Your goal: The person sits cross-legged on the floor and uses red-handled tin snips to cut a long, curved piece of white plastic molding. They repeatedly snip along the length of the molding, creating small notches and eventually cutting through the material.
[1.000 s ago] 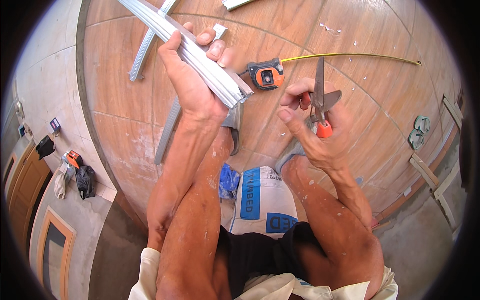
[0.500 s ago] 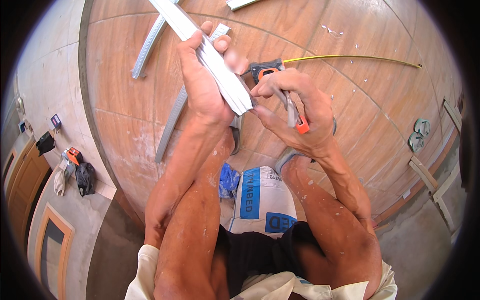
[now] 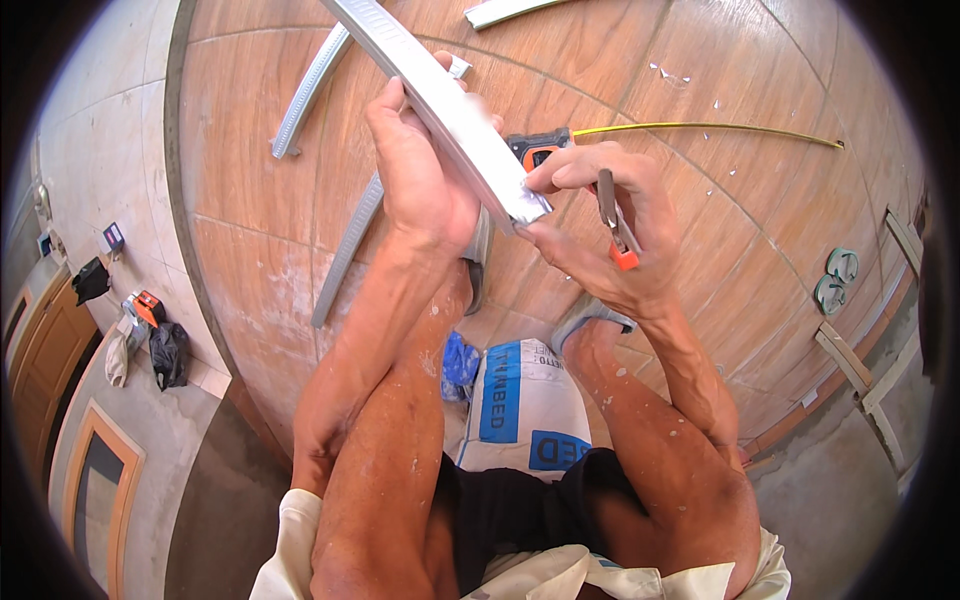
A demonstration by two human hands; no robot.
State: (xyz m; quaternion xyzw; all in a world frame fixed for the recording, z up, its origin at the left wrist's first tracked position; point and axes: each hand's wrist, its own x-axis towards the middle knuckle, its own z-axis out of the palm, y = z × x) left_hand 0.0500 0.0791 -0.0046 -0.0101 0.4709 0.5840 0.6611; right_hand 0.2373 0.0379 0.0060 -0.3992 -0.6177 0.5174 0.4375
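Observation:
My left hand (image 3: 425,185) is closed around a long silver-white metal channel (image 3: 440,100), which runs from the top of the view down to its cut end near my right hand. My right hand (image 3: 625,220) pinches the corner of that end between thumb and index finger. Tucked in the same palm is a hand tool with grey metal arms and an orange-red end (image 3: 625,258); its exact kind is partly hidden by the fingers. Just beyond my right hand a black and orange tape measure (image 3: 540,145) lies on the floor, its yellow blade (image 3: 700,125) pulled out to the right.
Other metal channels lie on the tiled floor, one at upper left (image 3: 310,90), one beside my left arm (image 3: 350,250). Small metal scraps (image 3: 668,75) are scattered to the right. A blue and white bag (image 3: 530,395) sits between my legs. Green sandals (image 3: 837,280) rest at far right.
The metal channel has turned over about its length, showing a broader side, and its end has shifted slightly right. My right hand's tool has tilted, with its grey arms now more upright.

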